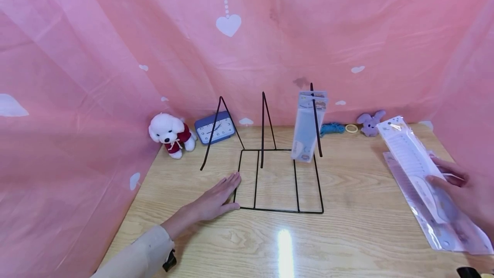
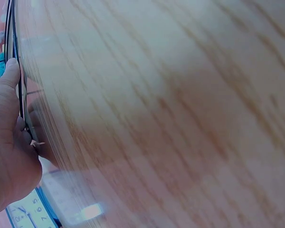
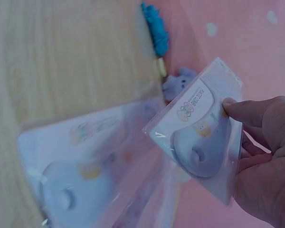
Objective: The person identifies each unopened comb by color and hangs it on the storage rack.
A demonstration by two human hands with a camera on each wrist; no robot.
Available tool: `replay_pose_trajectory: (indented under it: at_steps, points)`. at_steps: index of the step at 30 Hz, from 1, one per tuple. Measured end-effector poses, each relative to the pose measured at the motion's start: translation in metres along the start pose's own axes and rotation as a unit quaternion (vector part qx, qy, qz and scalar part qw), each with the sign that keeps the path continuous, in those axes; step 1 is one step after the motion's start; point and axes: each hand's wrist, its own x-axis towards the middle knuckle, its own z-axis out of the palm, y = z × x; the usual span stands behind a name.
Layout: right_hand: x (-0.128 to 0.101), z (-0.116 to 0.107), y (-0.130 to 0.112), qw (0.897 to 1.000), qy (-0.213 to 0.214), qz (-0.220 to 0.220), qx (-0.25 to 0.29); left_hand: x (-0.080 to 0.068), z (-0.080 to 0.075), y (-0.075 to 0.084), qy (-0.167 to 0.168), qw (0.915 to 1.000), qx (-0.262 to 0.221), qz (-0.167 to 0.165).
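Packaged comb (image 1: pixel 410 158) pinched in the right hand (image 1: pixel 465 192), thumb on top of the sleeve and fingers curled underneath, lifted clear of the wooden table (image 1: pixel 359 235). Just beneath the grip, a second packaged comb (image 1: pixel 444 226) lying flat on the wood, partly under the raised one. Well off to the left of that grip, the black wire rack (image 1: pixel 278 179), with a third packaged comb (image 1: pixel 307 125) already standing upright in its right-hand slot, leaning on a divider; the two slots further left hold nothing. Left hand (image 1: pixel 216 198) flat and relaxed, fingers straight, pressing on the rack's near left corner, the wire running along the fingertips in the wrist view.

Possible trouble, as a judgement: slick plastic sleeve, held only near one end, so a slip or a swing of the long free end seems likely; a knock against a thin upright divider could tip the leaning pack or shift the light rack if the steadying palm lifts. Catching the pack underneath and dragging it along also conceivable.

Beyond the rack, along the pink curtain (image 1: pixel 115 55): white plush dog (image 1: pixel 170 133), blue clock (image 1: pixel 214 128), blue toy (image 1: pixel 332 128), yellow ring (image 1: pixel 351 128), purple plush bunny (image 1: pixel 369 122).
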Motion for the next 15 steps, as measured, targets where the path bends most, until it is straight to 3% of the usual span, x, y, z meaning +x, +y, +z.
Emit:
replay_pose_trajectory:
  at_steps: [5,9,12,15]
  points:
    - [0.007,0.004,-0.017,1.000,0.000,-0.002,-0.020,0.000,0.001,0.000,-0.001,1.0000,0.007,0.000]
    - [0.010,0.007,-0.034,0.998,-0.006,0.038,-0.048,0.000,0.001,-0.001,0.000,1.0000,0.008,0.000]
    - [0.012,0.010,-0.048,0.998,-0.010,0.054,-0.017,0.000,0.001,-0.001,-0.001,0.9999,0.010,-0.002]
    - [0.013,0.014,-0.060,0.999,-0.006,0.041,0.022,0.000,0.000,0.000,-0.004,0.9999,0.010,-0.003]
